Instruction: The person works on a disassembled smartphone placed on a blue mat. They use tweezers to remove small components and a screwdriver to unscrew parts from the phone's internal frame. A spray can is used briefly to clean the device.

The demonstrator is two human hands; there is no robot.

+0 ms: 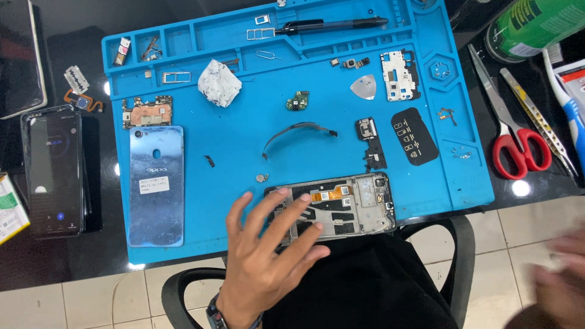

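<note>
The left hand [268, 256] is resting open-fingered on the stripped phone frame [341, 207], parts lying across the mat [244, 134]; the blurred right hand [557, 280] cannot be read.

The opened phone frame [341, 207] lies flat at the near edge of the blue repair mat [244, 122], long side running left to right, its inside facing up. Bare grey metal shows, with an orange flex cable near the top middle and small dark parts at its right end. Its left end is covered by spread fingers.
</note>
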